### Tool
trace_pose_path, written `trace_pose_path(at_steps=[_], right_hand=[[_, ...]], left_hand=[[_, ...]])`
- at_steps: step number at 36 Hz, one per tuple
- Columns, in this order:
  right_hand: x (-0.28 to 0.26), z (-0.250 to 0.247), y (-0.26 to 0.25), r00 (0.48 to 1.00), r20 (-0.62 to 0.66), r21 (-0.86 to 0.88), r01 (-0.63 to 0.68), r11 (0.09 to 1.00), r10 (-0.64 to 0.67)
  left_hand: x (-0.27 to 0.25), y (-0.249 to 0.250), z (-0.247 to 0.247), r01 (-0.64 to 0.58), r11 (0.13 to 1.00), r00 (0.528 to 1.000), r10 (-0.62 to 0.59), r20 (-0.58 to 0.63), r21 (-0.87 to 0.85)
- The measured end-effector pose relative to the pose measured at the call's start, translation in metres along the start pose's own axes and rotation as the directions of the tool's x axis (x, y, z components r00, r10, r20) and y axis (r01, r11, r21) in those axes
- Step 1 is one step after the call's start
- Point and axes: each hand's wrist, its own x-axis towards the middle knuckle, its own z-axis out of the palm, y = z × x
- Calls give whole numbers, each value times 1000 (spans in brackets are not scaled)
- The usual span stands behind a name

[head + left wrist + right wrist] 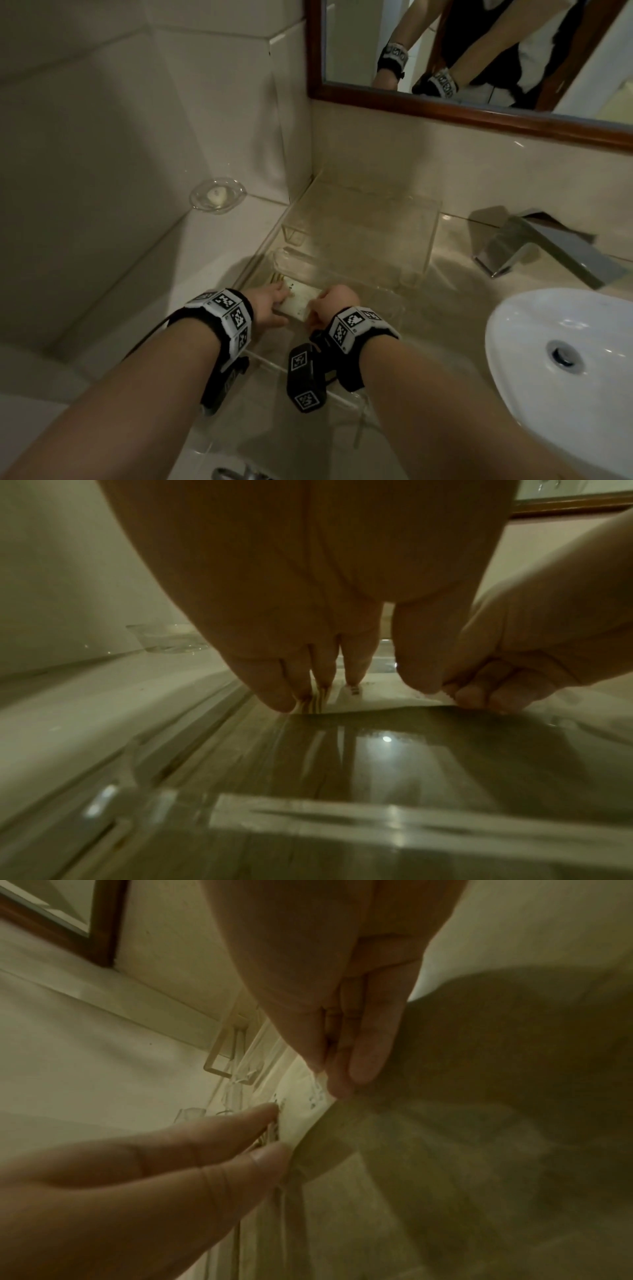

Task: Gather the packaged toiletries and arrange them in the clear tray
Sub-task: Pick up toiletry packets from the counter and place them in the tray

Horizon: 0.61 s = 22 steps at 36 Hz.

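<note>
Nearest, both forearms reach forward over the clear tray [394, 236] on the counter [455, 284]. Left hand [270, 305] lies with straight fingers [356, 658] pressing down on the left end of a flat white packet [301, 301], its grip released; right hand [334, 301], at 3 o'clock of it, pinches the packet's right edge between thumb and fingers. This packet rests on the tray floor against its left wall, apparently atop another striped one. Placing seems under way: one or two packets are in, most of the tray is bare, and no other toiletries show. Farther off, a glass soap dish [218, 195] sits at 10 o'clock, the tap [544, 246] and basin [561, 356] toward 2 o'clock, the mirror [479, 51] at 12.
</note>
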Motion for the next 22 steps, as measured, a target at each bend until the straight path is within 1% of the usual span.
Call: trace_pose_path(at_steps=[1, 3, 4, 5, 7, 9, 12, 14, 16, 19, 22], right_hand=[[9, 7, 1, 1000, 23, -18, -12, 1000, 13], [47, 24, 17, 999, -35, -52, -26, 998, 25], [57, 29, 24, 996, -81, -39, -35, 999, 32], [56, 27, 24, 995, -97, 1, -32, 999, 32], [17, 12, 10, 996, -91, -25, 9, 1000, -11], [-13, -4, 1, 995, -98, 16, 35, 999, -33], [-14, -8, 9, 993, -112, 129, 45, 991, -31], [-16, -13, 16, 987, -154, 194, 79, 978, -49], [-22, -22, 21, 983, -169, 205, 105, 973, -70], [-37, -38, 33, 971, -213, 236, 157, 959, -107], [-61, -62, 54, 946, -299, 249, 204, 947, -125]], left_hand=[[1, 0, 0, -2, 1000, 1000, 2, 4, 1], [2, -2, 0, -2, 1000, 1000, 2, 9, 1], [1, -1, 0, -2, 1000, 1000, 2, 7, -1], [1, -1, 0, 1, 1000, 1000, -1, 4, 0], [0, 0, 0, 2, 1000, 1000, -2, 0, -2], [-3, 2, 0, 7, 1000, 1000, -7, -16, -6], [-10, 9, -2, -11, 1000, 998, 9, -66, -26], [-16, 16, -5, -11, 999, 994, 6, -107, -40], [-22, 23, -8, 6, 999, 990, -13, -139, -52], [-32, 41, -12, -8, 997, 981, -8, -194, -83], [-43, 65, -12, -17, 995, 968, -8, -249, -97]])
